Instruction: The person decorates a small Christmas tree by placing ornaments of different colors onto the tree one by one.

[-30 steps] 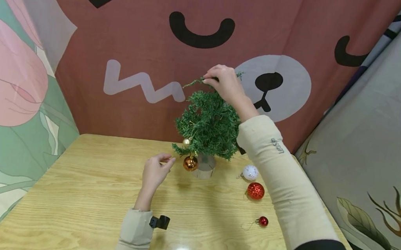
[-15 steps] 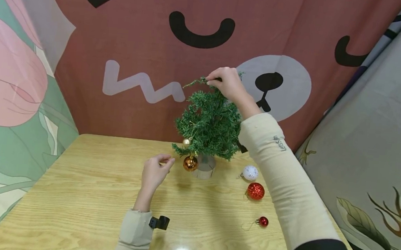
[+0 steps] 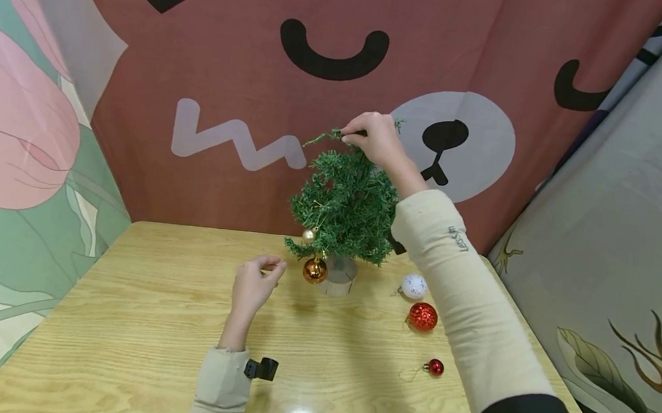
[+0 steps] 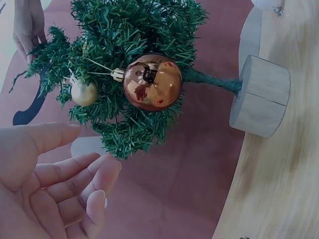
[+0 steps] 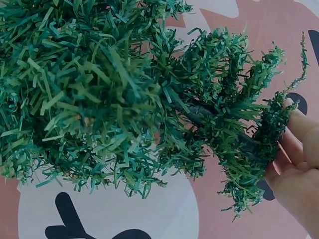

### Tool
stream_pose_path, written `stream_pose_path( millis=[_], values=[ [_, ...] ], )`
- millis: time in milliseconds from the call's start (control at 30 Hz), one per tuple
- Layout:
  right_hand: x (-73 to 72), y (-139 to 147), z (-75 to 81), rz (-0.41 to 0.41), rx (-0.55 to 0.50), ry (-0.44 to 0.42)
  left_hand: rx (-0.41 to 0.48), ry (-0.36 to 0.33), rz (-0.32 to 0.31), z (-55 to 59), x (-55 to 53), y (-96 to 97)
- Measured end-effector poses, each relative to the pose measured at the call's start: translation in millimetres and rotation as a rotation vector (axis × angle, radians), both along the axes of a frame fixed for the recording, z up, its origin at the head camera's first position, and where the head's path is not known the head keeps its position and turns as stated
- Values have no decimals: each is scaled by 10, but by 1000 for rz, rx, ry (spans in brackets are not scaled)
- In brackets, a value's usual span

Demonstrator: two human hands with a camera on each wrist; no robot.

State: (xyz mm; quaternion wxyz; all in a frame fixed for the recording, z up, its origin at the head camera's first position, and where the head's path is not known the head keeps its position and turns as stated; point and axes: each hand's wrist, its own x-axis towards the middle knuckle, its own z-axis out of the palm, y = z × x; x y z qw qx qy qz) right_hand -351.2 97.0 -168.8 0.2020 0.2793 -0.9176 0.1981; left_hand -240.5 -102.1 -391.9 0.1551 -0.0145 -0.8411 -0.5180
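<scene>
A small artificial Christmas tree (image 3: pixel 345 201) stands on a round wooden base (image 4: pixel 261 95) at the table's far side. My right hand (image 3: pixel 378 142) pinches the tip of the tree; in the right wrist view its fingers (image 5: pixel 296 119) close on the top sprigs. Left of the tree, my left hand (image 3: pixel 256 285) hovers with loosely bent fingers and holds nothing. Nearest to it hang a shiny copper-coloured ball ornament (image 4: pixel 153 82) and a smaller pale gold ball (image 4: pixel 84 92), both on the tree's lower left branches.
On the table (image 3: pixel 141 321), right of the tree, lie a white speckled ball (image 3: pixel 414 286), a red glittery ball (image 3: pixel 423 317) and a small red ball (image 3: pixel 435 368) with a loop of thread. A brown printed cloth (image 3: pixel 222 185) hangs behind the table.
My right hand has shifted very slightly right and down at the treetop, keeping its pinch. The left hand has barely moved; the tree and the ornaments stay where they were.
</scene>
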Motion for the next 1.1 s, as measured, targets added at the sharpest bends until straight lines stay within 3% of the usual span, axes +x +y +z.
stream_pose_path(
  millis=[400, 1100],
  values=[
    [5, -11, -45, 8, -49, 7, 0, -7, 25, -42, -11, -79],
    [-8, -70, -64, 25, -67, 13, -21, -7, 53, -237, -79, -302]
  ],
)
